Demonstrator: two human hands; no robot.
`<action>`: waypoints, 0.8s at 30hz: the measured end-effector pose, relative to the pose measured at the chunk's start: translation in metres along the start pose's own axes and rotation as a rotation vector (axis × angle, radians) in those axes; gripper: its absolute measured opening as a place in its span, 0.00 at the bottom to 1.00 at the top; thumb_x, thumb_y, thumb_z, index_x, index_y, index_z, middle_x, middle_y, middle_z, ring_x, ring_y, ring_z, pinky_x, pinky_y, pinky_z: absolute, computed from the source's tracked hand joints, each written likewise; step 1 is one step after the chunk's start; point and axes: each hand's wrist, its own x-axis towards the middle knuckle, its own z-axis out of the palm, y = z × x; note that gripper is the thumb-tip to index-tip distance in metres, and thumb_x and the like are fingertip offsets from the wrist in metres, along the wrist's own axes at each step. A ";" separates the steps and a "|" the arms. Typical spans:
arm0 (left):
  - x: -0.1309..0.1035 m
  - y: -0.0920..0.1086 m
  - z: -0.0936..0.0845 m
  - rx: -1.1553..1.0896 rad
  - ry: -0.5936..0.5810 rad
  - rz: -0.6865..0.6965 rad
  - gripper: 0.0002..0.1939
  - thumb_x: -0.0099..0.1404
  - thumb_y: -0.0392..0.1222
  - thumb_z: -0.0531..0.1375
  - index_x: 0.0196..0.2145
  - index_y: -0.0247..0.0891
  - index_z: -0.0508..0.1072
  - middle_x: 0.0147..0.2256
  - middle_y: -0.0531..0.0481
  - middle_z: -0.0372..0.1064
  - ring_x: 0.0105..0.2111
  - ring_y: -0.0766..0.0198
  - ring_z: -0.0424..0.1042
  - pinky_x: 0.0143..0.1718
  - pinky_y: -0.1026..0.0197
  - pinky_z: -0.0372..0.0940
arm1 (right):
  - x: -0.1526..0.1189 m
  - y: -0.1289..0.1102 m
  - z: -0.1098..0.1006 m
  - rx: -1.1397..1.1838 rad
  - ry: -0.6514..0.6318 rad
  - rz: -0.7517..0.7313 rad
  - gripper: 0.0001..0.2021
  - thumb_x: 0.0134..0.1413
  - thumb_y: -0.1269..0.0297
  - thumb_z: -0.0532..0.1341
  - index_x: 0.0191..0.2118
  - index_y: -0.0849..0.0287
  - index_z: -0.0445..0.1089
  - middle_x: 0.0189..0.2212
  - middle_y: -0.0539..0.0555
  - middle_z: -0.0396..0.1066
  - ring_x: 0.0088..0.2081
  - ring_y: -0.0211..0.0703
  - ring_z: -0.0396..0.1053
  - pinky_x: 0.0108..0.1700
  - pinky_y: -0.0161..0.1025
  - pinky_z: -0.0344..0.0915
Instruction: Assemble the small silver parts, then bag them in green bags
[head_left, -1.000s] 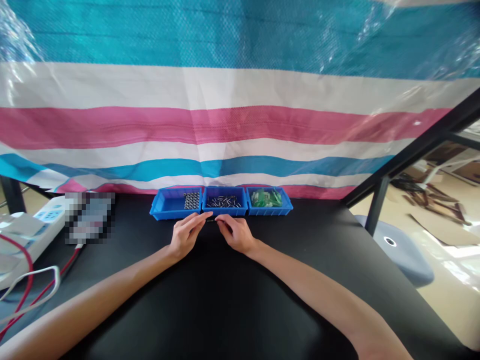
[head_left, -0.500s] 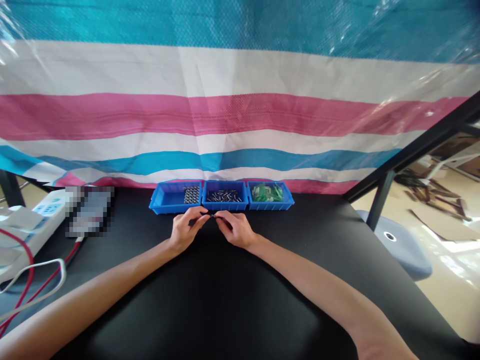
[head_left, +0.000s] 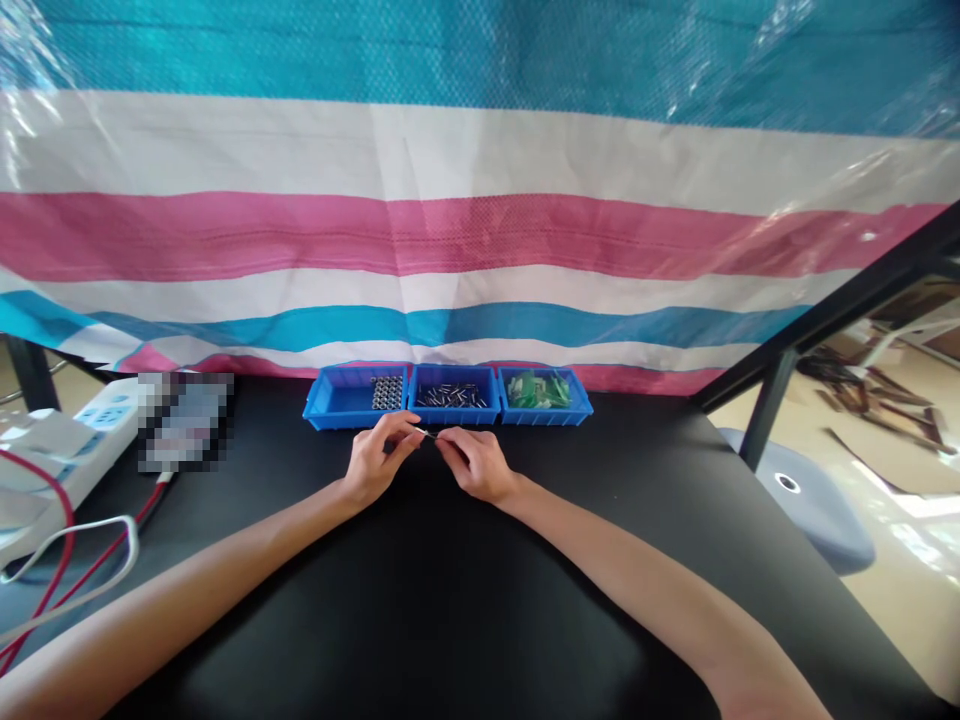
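Observation:
My left hand (head_left: 376, 462) and my right hand (head_left: 480, 464) meet over the black table, just in front of three blue bins. Between their fingertips is a small, thin metal piece (head_left: 426, 433), pinched at both ends; its details are too small to tell. The left bin (head_left: 337, 397) holds round metal parts (head_left: 388, 393) in its right half. In the middle bin (head_left: 454, 419) lie loose metal pins or screws (head_left: 452, 396). The right bin (head_left: 546, 414) contains green and clear pieces (head_left: 538, 388).
At the left are a white power strip (head_left: 90, 425), red and white cables (head_left: 124, 545) and a blurred-out device (head_left: 186, 425). A striped sheet (head_left: 465, 230) hangs behind the bins. Beyond the right table edge stand a black frame bar (head_left: 769, 405) and a grey stool (head_left: 810, 505).
More of the thin metal piece shows between my fingertips, and my right fingertips sit slightly farther right. The whole view has shifted a little.

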 end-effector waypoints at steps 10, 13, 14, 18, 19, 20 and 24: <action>0.004 0.005 -0.001 0.073 0.039 -0.001 0.08 0.67 0.42 0.58 0.39 0.37 0.74 0.30 0.51 0.76 0.28 0.67 0.75 0.35 0.67 0.68 | 0.001 0.001 0.001 0.003 -0.049 -0.016 0.09 0.65 0.65 0.53 0.37 0.59 0.69 0.30 0.53 0.75 0.28 0.39 0.72 0.32 0.33 0.64; 0.004 0.005 -0.002 0.060 -0.014 0.037 0.09 0.67 0.41 0.57 0.40 0.37 0.75 0.30 0.51 0.75 0.28 0.68 0.74 0.36 0.67 0.68 | 0.001 0.002 0.003 -0.010 -0.085 -0.041 0.09 0.64 0.65 0.54 0.37 0.59 0.70 0.30 0.53 0.75 0.27 0.38 0.71 0.31 0.33 0.63; 0.004 0.005 -0.002 0.057 -0.034 0.045 0.09 0.68 0.41 0.56 0.41 0.37 0.75 0.29 0.52 0.75 0.28 0.68 0.74 0.35 0.68 0.67 | 0.001 0.002 0.003 -0.013 -0.077 -0.036 0.09 0.64 0.64 0.54 0.36 0.59 0.70 0.29 0.53 0.75 0.27 0.38 0.71 0.30 0.33 0.63; 0.005 0.005 -0.001 0.073 -0.036 0.009 0.09 0.68 0.41 0.57 0.40 0.37 0.75 0.24 0.55 0.71 0.23 0.70 0.71 0.32 0.69 0.65 | 0.003 0.003 0.001 -0.014 0.061 0.114 0.11 0.64 0.62 0.54 0.33 0.59 0.70 0.23 0.50 0.71 0.23 0.36 0.68 0.29 0.32 0.61; 0.006 0.005 0.000 0.077 -0.029 -0.002 0.09 0.67 0.42 0.57 0.39 0.37 0.75 0.23 0.55 0.71 0.23 0.70 0.70 0.31 0.69 0.65 | 0.004 0.003 0.000 -0.010 0.100 0.162 0.13 0.64 0.61 0.54 0.31 0.59 0.69 0.21 0.49 0.69 0.22 0.36 0.67 0.28 0.32 0.60; 0.006 0.006 0.000 0.079 -0.026 -0.007 0.09 0.67 0.42 0.57 0.38 0.36 0.75 0.22 0.55 0.70 0.22 0.71 0.69 0.30 0.69 0.64 | 0.005 0.004 -0.001 -0.003 0.130 0.201 0.14 0.64 0.60 0.54 0.30 0.59 0.69 0.19 0.48 0.67 0.21 0.35 0.65 0.27 0.32 0.59; 0.007 0.008 0.000 0.079 -0.031 -0.006 0.08 0.66 0.41 0.58 0.37 0.36 0.76 0.22 0.55 0.70 0.21 0.71 0.68 0.29 0.69 0.64 | 0.008 0.006 -0.003 0.031 0.177 0.302 0.18 0.64 0.57 0.53 0.27 0.59 0.68 0.19 0.49 0.66 0.20 0.35 0.63 0.26 0.33 0.56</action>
